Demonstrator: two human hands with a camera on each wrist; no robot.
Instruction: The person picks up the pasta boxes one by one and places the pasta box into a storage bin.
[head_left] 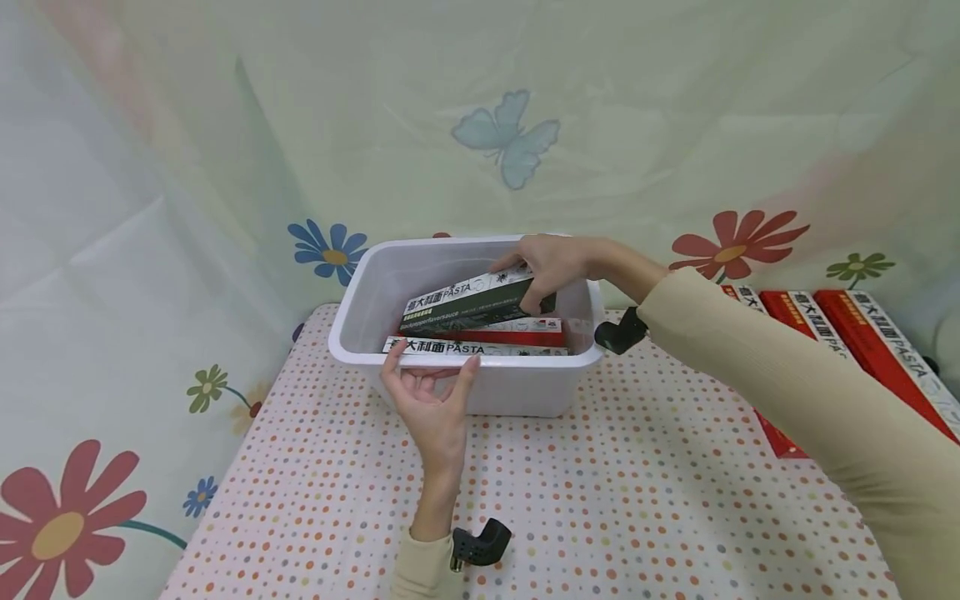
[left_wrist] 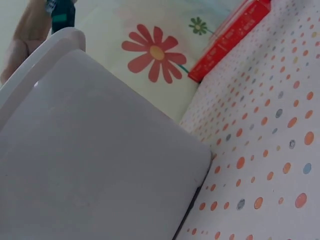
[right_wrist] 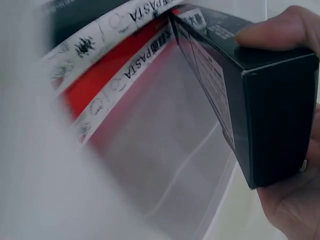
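A white plastic bin stands on the table with pasta boxes inside. My right hand reaches over its right side and grips the end of a dark green pasta box, thumb on one side and fingers on the other. The box is tilted, its right end higher, above a red pasta box and another pasta box along the front wall. In the right wrist view the held box shows its dark end. My left hand holds the bin's front rim, fingertips at the edge.
Several red pasta boxes lie at the table's right side, partly hidden by my right sleeve. A dotted cloth covers the table. Behind the bin hangs a flowered backdrop.
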